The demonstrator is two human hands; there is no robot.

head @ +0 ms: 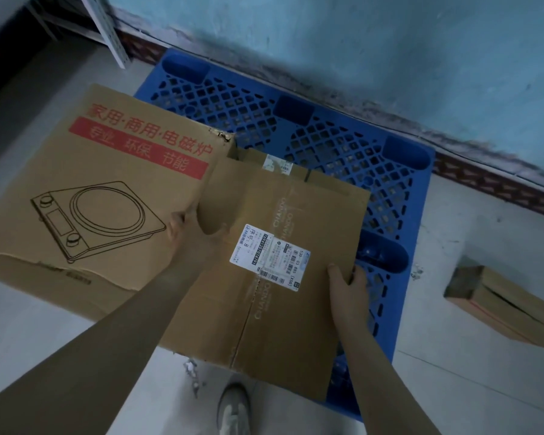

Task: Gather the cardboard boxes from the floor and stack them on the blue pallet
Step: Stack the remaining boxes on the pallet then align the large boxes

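CHANDO carton [280, 246]: flattened and labelled, held low over the near side of the blue pallet [343, 146], with its near corner hanging out past the pallet edge.
Right hand [347, 281]: clamped on the carton's right edge, thumb on top.
Left hand [182, 227]: curled round the carton's left edge, where it overlapped the induction-cooker carton [91, 189].
Induction-cooker carton: flat, to the left, largely over the floor [453, 387] rather than the pallet, its near edge torn.
Risk, slide: let go like this, the smooth sheets would probably slip off the overhang.
Risk, buckle: the edge-only grip left the middle free to sag or fold.
Small box [500, 306]: on the floor right of the pallet, not yet gathered.
Shoe [233, 409]: just beside the carton's near edge, so a dropped sheet could land underfoot.
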